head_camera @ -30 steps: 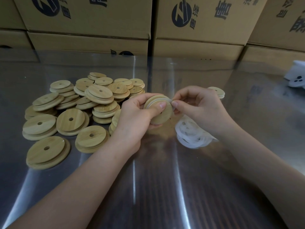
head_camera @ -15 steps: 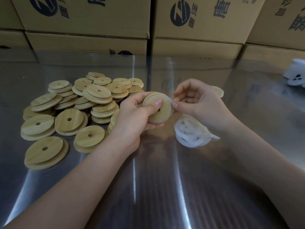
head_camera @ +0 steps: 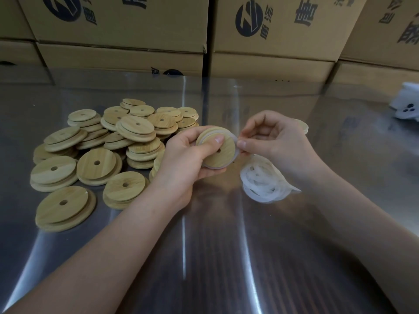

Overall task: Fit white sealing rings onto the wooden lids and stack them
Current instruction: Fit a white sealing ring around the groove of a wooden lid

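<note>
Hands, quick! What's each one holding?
Left hand: holds a lid.
Right hand: pinches the ring on that lid.

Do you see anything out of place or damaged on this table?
Nothing looks damaged. The wooden lids lie in a loose, leaning heap, not neat stacks, and a lone lid sits apart behind the right hand.

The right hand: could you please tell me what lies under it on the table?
A loose pile of white sealing rings lies beneath the right hand; the hand covers the pile's far right part, so its full extent is hidden.
</note>
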`<state>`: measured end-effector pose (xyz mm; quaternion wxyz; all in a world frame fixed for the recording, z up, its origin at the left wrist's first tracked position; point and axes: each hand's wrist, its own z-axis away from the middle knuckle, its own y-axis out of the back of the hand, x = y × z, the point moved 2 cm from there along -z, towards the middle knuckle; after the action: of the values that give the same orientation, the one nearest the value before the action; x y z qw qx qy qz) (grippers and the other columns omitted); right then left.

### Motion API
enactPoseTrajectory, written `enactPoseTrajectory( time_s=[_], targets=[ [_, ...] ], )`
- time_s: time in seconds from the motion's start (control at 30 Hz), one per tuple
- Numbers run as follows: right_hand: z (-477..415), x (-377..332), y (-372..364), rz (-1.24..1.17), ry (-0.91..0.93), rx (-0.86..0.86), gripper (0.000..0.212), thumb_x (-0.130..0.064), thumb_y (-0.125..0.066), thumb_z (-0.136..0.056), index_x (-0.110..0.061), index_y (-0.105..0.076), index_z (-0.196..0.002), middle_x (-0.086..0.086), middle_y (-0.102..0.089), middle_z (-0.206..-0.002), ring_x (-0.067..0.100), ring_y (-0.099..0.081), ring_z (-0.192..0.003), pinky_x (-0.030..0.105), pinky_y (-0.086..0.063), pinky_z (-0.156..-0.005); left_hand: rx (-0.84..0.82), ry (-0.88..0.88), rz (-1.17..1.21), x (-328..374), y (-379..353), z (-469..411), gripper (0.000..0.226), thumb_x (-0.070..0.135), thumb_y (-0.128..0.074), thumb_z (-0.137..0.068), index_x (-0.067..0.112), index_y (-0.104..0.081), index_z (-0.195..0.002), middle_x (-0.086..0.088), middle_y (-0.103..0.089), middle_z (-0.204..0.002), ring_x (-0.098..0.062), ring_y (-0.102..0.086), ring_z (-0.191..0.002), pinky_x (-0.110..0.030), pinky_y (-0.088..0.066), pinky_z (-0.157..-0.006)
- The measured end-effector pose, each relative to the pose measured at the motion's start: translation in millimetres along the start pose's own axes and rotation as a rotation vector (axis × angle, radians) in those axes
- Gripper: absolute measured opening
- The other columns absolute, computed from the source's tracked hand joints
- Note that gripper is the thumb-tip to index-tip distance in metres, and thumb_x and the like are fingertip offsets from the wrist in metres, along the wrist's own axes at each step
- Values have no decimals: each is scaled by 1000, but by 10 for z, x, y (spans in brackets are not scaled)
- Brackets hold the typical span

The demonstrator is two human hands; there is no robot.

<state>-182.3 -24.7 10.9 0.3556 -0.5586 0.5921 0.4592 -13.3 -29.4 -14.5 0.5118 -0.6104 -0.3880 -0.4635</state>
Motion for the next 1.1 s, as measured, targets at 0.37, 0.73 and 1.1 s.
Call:
enactPoseTrajectory(
  time_s=[0.37,0.73,1.1],
  targets=[
    [19,-67,0,-36,74,-14,31,18,-67,-77,-11,-56,-82,4,-67,-73,19,-63,-68,28,-55,-68,-40,-62,-16,50,0,-2,14,7,-64,-90,16,-69,-99,-7,-72,-100,-23,-71,-98,-41,-61,-78],
    [23,-39,2,36,111,69,30,12,-76,-72,-15,-62,-74,3,-71,-69,15,-68,-66,23,-55,-65,-90,-96,-63,62,-10,26,16,6,-63,-90,19,-68,-99,-4,-71,-101,-24,-67,-106,-44,-57,-91],
    [53,-56,-62,192,212,58,31,4,-82,-68,-22,-67,-67,1,-71,-72,13,-69,-68,25,-58,-69,-14,-8,16,2,-83,70,24,25,-65,-90,4,-65,-102,-1,-66,-96,-21,-68,-98,-42,-61,-79]
  ],
)
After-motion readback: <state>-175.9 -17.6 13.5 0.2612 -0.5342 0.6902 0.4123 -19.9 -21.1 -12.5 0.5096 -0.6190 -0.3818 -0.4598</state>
